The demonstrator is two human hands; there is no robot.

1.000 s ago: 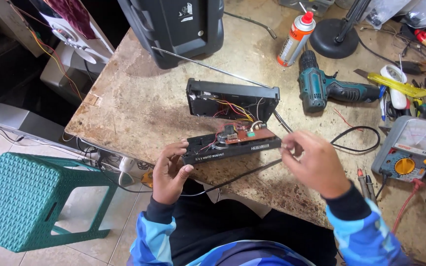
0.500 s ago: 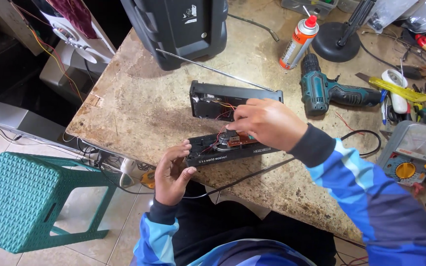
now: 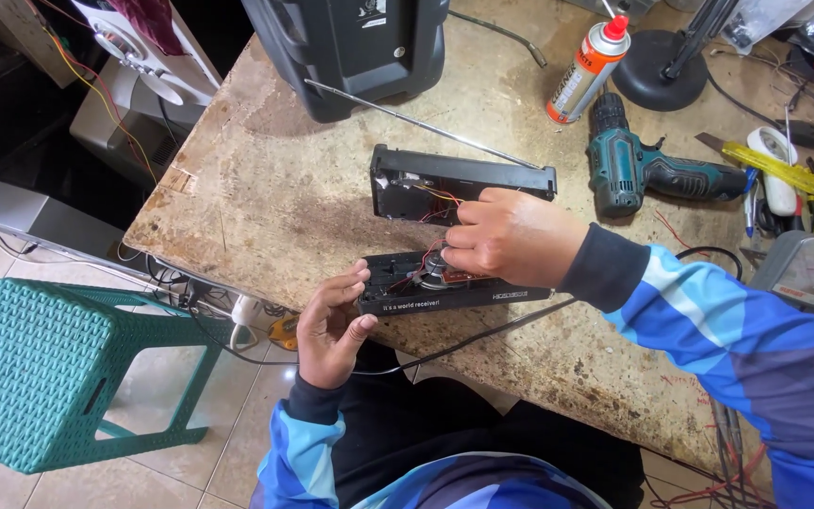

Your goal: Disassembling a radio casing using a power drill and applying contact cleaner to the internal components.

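Radio front half [image 3: 454, 294] at near table edge [image 3: 237, 247], left hand [image 3: 330, 325] gripping its left end, fingers curled round it. Right hand [image 3: 511, 236] above, fingertips pinched inside among red wires. Just beyond fingers: radio back shell [image 3: 416, 179] upright. Farther: cordless drill [image 3: 638, 170], spray can [image 3: 586, 61].

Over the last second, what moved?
The right hand swung in from the right end of the front radio half to its middle, fingers now in the wiring by the speaker. The left hand kept its grip on the left end. Rear radio half and drill unmoved.
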